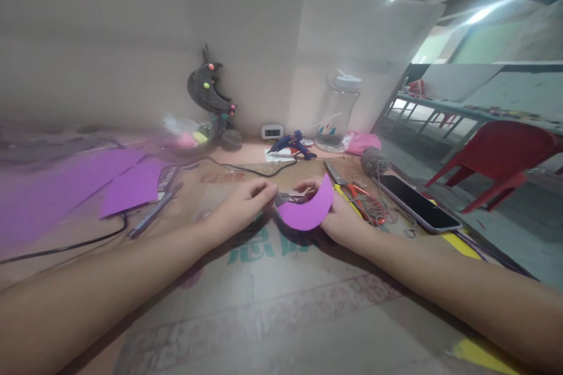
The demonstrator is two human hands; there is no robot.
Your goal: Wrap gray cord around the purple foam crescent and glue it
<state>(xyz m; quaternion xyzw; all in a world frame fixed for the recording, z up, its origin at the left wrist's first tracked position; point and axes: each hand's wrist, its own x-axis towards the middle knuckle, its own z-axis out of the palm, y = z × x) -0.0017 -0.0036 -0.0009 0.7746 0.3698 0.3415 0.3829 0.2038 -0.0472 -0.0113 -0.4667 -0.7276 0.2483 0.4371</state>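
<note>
Both my hands meet over a cardboard-covered table (272, 299). My right hand (341, 220) grips a curved purple crescent-shaped cutout (308, 211), its fingers closed behind it. My left hand (246, 202) is closed in a pinch at the crescent's left tip, where a small dark piece (284, 196) sits; what it is I cannot make out.
Purple sheets (132, 187) and a black cable (65, 246) lie at left. Scissors with orange handles (352, 187), grey twine (373, 161), a phone (417, 202) and yellow paper (460, 243) lie at right. A blue glue gun (290, 143), a plastic jar (338, 111) and a dark crescent figure (209, 91) stand at the back wall. A red chair (497, 152) is beyond the table's right edge.
</note>
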